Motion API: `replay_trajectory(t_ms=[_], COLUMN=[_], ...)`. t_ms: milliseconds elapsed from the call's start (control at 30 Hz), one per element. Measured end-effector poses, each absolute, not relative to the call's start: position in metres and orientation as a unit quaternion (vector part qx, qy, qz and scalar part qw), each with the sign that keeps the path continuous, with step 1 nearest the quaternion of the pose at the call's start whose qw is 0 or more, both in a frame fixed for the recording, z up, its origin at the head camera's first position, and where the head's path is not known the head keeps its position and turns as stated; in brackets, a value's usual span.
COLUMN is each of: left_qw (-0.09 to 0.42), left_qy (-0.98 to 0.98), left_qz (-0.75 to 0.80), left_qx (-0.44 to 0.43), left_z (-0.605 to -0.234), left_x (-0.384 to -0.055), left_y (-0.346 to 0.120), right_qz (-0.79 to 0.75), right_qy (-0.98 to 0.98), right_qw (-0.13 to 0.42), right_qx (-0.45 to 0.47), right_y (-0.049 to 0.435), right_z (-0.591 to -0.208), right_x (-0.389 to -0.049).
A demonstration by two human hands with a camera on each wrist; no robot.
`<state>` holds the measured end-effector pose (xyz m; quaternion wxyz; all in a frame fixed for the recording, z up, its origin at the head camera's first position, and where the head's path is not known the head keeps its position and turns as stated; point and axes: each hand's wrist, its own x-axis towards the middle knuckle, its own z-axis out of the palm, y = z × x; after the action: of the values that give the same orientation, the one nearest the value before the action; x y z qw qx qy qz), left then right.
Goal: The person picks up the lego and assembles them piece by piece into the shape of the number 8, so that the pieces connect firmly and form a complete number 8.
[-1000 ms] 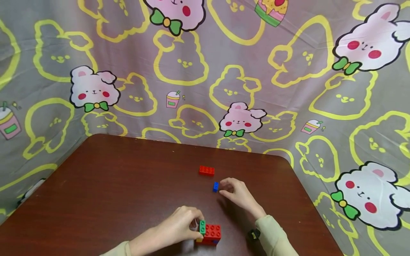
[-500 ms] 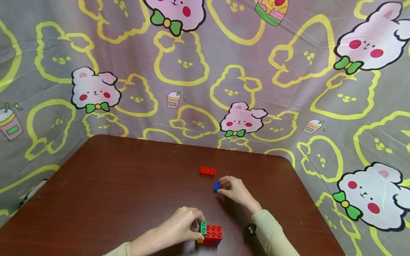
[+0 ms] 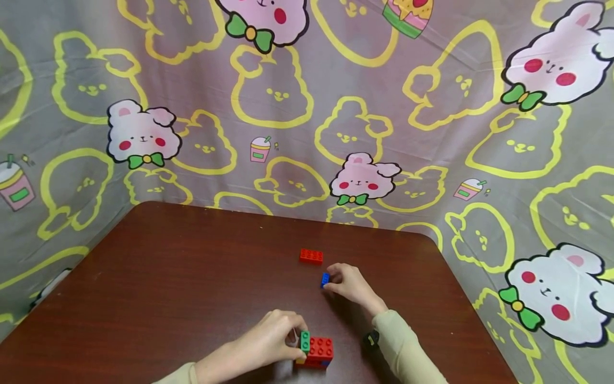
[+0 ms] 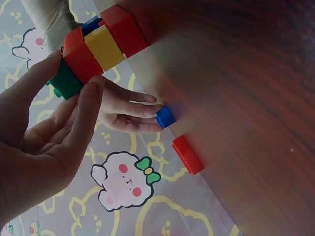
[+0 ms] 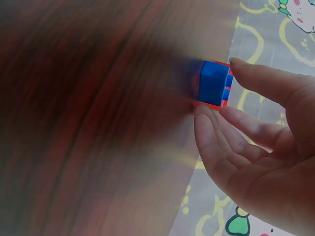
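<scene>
My left hand grips a small stack of bricks at the table's near edge, its fingertips on the green brick at the stack's left side. In the left wrist view the stack shows red, yellow and blue bricks, with the green brick between thumb and fingers of my left hand. Farther out, my right hand pinches a small blue brick that sits on the table. The right wrist view has the blue brick between thumb and finger of my right hand.
A loose red brick lies just beyond the blue one, also in the left wrist view as the red brick. The dark brown table is backed and flanked by a grey cloth with rabbit cartoons.
My right hand's fingers have closed in a little on the blue brick and the forearm has shifted slightly left. The left hand and stack have stayed put.
</scene>
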<state>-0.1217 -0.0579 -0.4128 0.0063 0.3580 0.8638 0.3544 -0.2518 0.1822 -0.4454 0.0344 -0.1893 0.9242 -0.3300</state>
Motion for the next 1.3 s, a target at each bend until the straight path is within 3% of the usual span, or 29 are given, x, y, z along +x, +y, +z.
replay_trajectory(t_ms=[1300], left_qw=[0.008], left_qy=[0.864], left_qz=[0.357], left_qx=[0.354], left_z=[-0.4173], left_x=[-0.1207], left_y=[-0.0590], right_qz=[-0.297], right_qy=[0.934], right_qw=[0.029], right_qx=[-0.196], right_y=[0.1771], right_z=[-0.4448], right_x=[-0.2481])
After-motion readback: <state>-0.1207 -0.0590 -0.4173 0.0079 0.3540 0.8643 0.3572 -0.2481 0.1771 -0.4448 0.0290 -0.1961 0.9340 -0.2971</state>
